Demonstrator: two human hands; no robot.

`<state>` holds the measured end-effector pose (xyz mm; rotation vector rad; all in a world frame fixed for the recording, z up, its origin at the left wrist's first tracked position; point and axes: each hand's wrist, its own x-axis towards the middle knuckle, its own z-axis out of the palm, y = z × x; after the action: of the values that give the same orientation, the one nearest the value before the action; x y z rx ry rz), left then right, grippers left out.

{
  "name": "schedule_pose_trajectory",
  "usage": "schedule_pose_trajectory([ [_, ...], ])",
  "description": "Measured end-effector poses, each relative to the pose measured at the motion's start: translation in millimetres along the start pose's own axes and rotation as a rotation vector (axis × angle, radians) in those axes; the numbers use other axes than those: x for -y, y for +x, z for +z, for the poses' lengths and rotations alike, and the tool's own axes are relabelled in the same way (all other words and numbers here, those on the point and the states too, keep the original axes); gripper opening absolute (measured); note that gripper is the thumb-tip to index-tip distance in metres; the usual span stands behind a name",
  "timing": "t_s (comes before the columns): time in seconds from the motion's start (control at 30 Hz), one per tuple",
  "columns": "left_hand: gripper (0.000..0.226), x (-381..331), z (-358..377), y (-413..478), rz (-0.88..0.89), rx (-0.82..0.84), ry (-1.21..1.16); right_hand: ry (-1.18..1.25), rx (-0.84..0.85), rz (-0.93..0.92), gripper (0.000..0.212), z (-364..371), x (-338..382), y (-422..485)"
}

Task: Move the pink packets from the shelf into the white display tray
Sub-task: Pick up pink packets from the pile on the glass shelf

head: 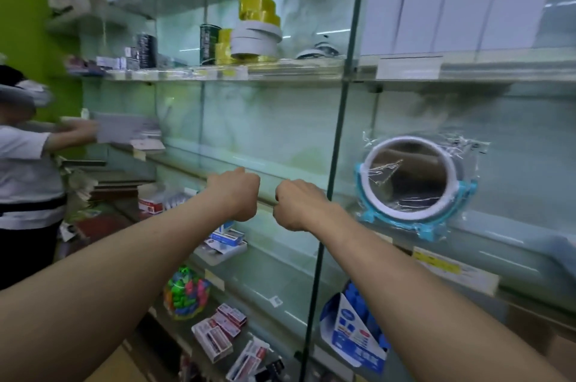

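Both arms reach forward at the glass shelf (237, 160). The left hand (234, 194) and the right hand (300, 206) sit near each other, each curled into a fist with its back to the camera. Nothing shows in either, and the palms are hidden. Below the left hand, a white tray (208, 258) on a lower shelf holds blue-and-white boxes. Which items are the pink packets cannot be told through the blur. A wrapped round mirror (411, 182) stands to the right.
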<state>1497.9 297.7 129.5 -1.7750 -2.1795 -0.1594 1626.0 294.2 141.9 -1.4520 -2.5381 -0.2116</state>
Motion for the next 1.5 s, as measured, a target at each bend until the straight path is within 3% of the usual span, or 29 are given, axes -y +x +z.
schedule_pose_trajectory([
  [0.13, 0.043, 31, 19, 25, -0.033, 0.015, -0.002, -0.003, 0.032, -0.019, 0.032, 11, 20, 36],
  [0.23, 0.045, 51, 31, 44, -0.055, 0.027, 0.005, 0.015, 0.020, -0.049, 0.004, 20, 35, 67],
  [0.33, 0.047, 72, 44, 68, -0.092, 0.034, 0.015, 0.029, -0.002, -0.063, 0.022, 34, 45, 105],
  [0.47, 0.044, 97, 59, 110, -0.114, 0.042, 0.045, 0.050, 0.005, -0.088, 0.014, 47, 55, 158],
  [0.67, 0.049, 128, 76, 173, -0.118, 0.030, 0.069, 0.062, 0.001, -0.109, 0.021, 57, 64, 237],
  [0.77, 0.049, 142, 88, 197, -0.123, 0.048, 0.072, 0.064, 0.004, -0.116, 0.005, 66, 71, 269],
  [0.83, 0.048, 151, 96, 210, -0.129, 0.056, 0.087, 0.059, 0.023, -0.116, 0.021, 75, 75, 288],
  [1.0, 0.047, 173, 117, 241, -0.125, 0.065, 0.088, 0.057, 0.020, -0.135, 0.009, 92, 87, 327],
  [1.13, 0.049, 196, 130, 260, -0.120, 0.069, 0.085, 0.047, 0.043, -0.134, 0.011, 102, 103, 351],
  [1.27, 0.049, 225, 140, 283, -0.106, 0.061, 0.080, 0.025, 0.033, -0.090, 0.029, 108, 123, 382],
  [1.5, 0.051, 294, 152, 323, -0.045, 0.036, 0.059, 0.029, 0.000, -0.010, 0.032, 115, 180, 434],
])
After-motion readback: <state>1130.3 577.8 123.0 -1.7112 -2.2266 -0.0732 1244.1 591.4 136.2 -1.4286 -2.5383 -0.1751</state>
